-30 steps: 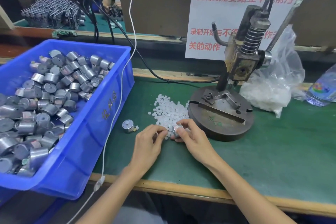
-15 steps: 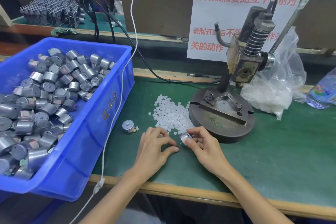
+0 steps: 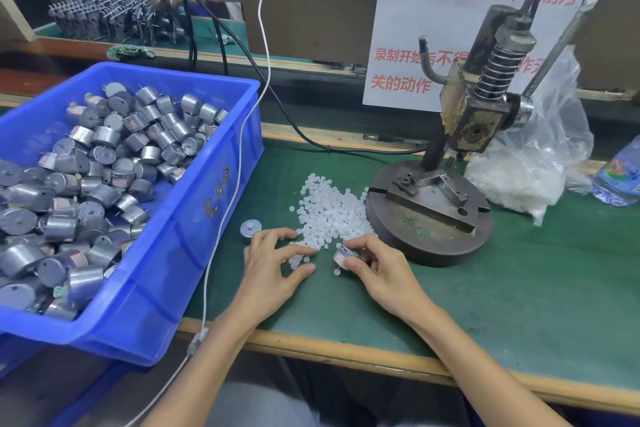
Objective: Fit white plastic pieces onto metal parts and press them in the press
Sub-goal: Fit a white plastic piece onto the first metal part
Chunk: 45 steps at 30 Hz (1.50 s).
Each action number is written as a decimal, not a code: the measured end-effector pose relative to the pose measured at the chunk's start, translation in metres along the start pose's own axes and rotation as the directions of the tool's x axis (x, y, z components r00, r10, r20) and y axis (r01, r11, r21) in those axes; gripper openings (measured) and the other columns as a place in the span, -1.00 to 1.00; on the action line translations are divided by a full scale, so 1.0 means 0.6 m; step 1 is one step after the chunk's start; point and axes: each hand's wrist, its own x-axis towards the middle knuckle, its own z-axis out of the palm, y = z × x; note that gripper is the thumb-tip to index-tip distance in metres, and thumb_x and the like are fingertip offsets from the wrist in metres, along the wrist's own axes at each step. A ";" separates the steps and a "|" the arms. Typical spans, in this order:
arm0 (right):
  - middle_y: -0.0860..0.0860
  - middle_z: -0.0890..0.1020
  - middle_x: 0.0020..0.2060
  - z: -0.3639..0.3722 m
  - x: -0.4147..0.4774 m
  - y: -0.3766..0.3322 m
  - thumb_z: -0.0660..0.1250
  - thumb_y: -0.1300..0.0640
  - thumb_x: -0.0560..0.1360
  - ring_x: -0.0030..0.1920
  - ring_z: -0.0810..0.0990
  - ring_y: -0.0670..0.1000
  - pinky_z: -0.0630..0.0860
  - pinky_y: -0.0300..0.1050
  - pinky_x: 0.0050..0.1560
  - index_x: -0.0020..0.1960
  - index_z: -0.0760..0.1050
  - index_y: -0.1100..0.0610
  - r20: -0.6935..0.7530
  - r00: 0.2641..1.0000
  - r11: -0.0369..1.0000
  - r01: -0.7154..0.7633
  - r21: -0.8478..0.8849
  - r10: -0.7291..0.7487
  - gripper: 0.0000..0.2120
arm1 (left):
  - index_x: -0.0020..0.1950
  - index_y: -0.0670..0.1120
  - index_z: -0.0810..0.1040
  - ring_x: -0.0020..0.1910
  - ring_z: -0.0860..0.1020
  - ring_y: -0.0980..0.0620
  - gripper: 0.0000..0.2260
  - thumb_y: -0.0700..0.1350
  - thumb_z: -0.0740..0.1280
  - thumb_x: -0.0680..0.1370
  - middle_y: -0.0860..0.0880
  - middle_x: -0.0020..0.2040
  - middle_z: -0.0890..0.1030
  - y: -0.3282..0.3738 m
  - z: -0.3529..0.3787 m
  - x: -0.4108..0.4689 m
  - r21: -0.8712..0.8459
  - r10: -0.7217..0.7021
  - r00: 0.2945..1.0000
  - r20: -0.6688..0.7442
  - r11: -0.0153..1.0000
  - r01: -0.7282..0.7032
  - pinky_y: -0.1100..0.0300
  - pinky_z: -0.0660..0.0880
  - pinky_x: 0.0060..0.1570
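Observation:
A heap of small white plastic pieces (image 3: 327,210) lies on the green mat left of the hand press (image 3: 431,215). My right hand (image 3: 375,269) grips a small silver metal part (image 3: 343,255) at the heap's near edge. My left hand (image 3: 273,265) rests over the heap's near-left edge with fingers spread among loose pieces; I cannot see a piece pinched in it. Another metal part (image 3: 250,229) with a white piece on top stands just beyond my left hand. The press's round base is bare.
A blue bin (image 3: 180,253) full of silver metal parts fills the left side. A plastic bag of white pieces (image 3: 530,177) and a water bottle (image 3: 620,177) sit right of the press. A white cable (image 3: 230,191) hangs across the bin's right wall.
Both hands have drawn apart. My right hand has pulled the metal part slightly right and toward me, and my left hand has gone back onto the loose white pieces with its fingers spread.

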 end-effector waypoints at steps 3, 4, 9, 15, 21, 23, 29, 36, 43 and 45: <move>-0.36 0.53 -0.40 0.000 -0.001 0.000 0.38 0.26 0.49 -0.40 0.47 -0.31 0.30 -0.47 -0.33 0.00 0.54 0.20 0.014 1.000 1.000 0.023 -0.010 -0.023 -0.90 | 0.00 0.12 0.66 0.21 0.32 0.07 -0.85 -0.06 0.43 0.46 0.11 0.12 0.48 0.003 0.002 0.000 -0.015 0.000 1.000 -0.016 1.000 0.000 0.26 0.11 0.04; -0.32 0.54 -0.41 0.000 -0.001 0.000 0.38 0.26 0.49 -0.38 0.48 -0.32 0.31 -0.48 -0.32 0.00 0.54 0.22 0.012 1.000 1.000 0.028 -0.009 -0.028 -0.90 | 0.00 0.11 0.67 0.20 0.34 0.06 -0.85 -0.07 0.42 0.47 0.10 0.11 0.49 0.002 0.002 0.000 -0.020 -0.001 1.000 -0.026 1.000 0.000 0.26 0.12 0.05; -0.25 0.50 -0.38 0.001 -0.002 0.000 0.39 0.26 0.48 -0.35 0.49 -0.29 0.30 -0.45 -0.32 0.01 0.56 0.23 -0.006 0.998 0.998 0.059 -0.016 -0.059 -0.88 | 0.00 0.09 0.67 0.18 0.37 0.02 -0.84 -0.10 0.44 0.45 0.07 0.09 0.53 0.002 0.003 -0.001 -0.050 0.006 0.999 -0.052 0.999 -0.009 0.20 0.18 0.12; -0.12 0.55 -0.20 0.005 -0.004 0.003 0.38 0.23 0.49 -0.22 0.47 -0.27 0.31 -0.47 -0.22 0.02 0.55 0.20 0.004 0.991 0.989 0.131 -0.067 -0.131 -0.87 | -0.01 0.08 0.68 0.18 0.35 0.00 -0.83 -0.09 0.47 0.42 0.06 0.12 0.53 0.004 0.005 -0.004 -0.036 0.032 0.998 -0.050 0.999 -0.033 0.22 0.15 0.10; 0.04 0.55 0.00 0.005 -0.010 -0.003 0.27 0.16 0.54 -0.11 0.51 -0.17 0.48 -0.17 -0.10 0.05 0.50 0.24 0.062 0.964 0.946 0.264 -0.186 -0.257 -0.84 | -0.02 0.11 0.68 0.19 0.34 0.01 -0.84 -0.06 0.47 0.42 0.08 0.14 0.53 0.004 0.005 -0.005 -0.016 0.039 0.999 -0.033 0.999 -0.039 0.24 0.13 0.09; 0.06 0.53 0.05 0.005 -0.014 -0.009 0.21 0.12 0.57 -0.14 0.55 0.00 0.54 -0.04 -0.20 0.07 0.50 0.25 0.094 0.946 0.906 0.324 -0.272 -0.310 -0.78 | -0.01 0.12 0.67 0.19 0.33 0.03 -0.84 -0.05 0.47 0.42 0.09 0.14 0.52 0.005 0.004 -0.005 -0.011 0.036 0.999 -0.033 0.999 -0.036 0.26 0.12 0.08; 0.14 0.52 0.07 0.006 -0.016 -0.019 0.22 0.19 0.57 -0.22 0.54 0.12 0.55 0.04 -0.31 0.05 0.50 0.29 0.151 0.919 0.855 0.394 -0.338 -0.364 -0.82 | -0.02 0.12 0.68 0.21 0.31 0.03 -0.85 -0.05 0.46 0.43 0.10 0.16 0.51 0.005 0.003 -0.005 0.000 0.037 0.999 -0.030 0.999 -0.037 0.26 0.11 0.09; 0.11 0.52 0.08 0.010 -0.014 -0.006 0.23 0.22 0.56 -0.20 0.53 0.14 0.56 0.04 -0.26 0.04 0.48 0.26 0.167 0.915 0.852 0.404 -0.333 -0.368 -0.87 | -0.01 0.12 0.68 0.22 0.29 0.04 -0.85 -0.03 0.45 0.43 0.11 0.16 0.50 0.006 0.004 -0.005 0.003 0.039 0.999 -0.027 0.999 -0.039 0.26 0.10 0.11; 0.03 0.58 -0.08 0.014 -0.008 0.005 0.29 0.22 0.55 -0.15 0.53 -0.16 0.46 -0.25 -0.08 0.05 0.50 0.22 0.059 0.982 0.972 0.188 -0.138 -0.182 -0.90 | 0.04 0.06 0.66 0.18 0.37 -0.01 -0.75 -0.13 0.50 0.39 0.11 0.15 0.53 0.018 0.004 -0.004 -0.025 0.105 0.991 -0.086 0.994 -0.108 0.15 0.17 0.15; 0.02 0.61 -0.20 0.009 -0.001 -0.005 0.29 0.22 0.55 -0.29 0.52 -0.21 0.45 -0.32 -0.23 0.00 0.51 0.15 0.003 0.998 0.983 -0.064 0.171 0.064 -0.96 | 0.09 0.06 0.64 0.15 0.42 0.08 -0.67 -0.15 0.52 0.36 0.16 0.14 0.53 0.035 0.007 -0.003 -0.118 0.182 0.979 -0.094 0.974 -0.192 0.14 0.25 0.17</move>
